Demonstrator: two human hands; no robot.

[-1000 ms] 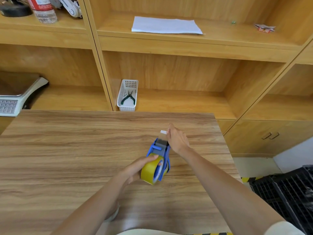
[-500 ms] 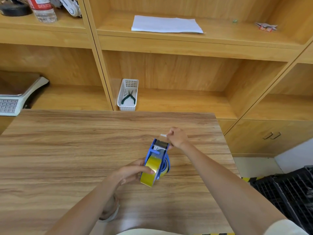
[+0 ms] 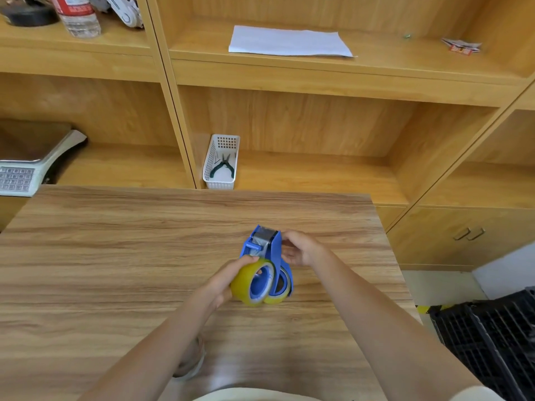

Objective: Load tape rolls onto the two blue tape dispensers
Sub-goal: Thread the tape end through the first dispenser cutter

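Observation:
One blue tape dispenser is held just above the wooden table, its grey metal front plate pointing away from me. A yellow tape roll sits on its blue hub, and yellow also shows past the blue side plate. My left hand grips the roll from the left, thumb on top. My right hand holds the dispenser's side plate from the right, fingers curled on its edge. No second dispenser is in view.
A pale round thing lies on the table, mostly hidden under my left forearm. Behind the table are wooden shelves with a white basket holding pliers, a scale and a paper sheet. A black crate stands at lower right.
My right hand has left the white tape end beyond the front plate and come back to the dispenser's side. The dispenser has turned, so the roll's open face now shows.

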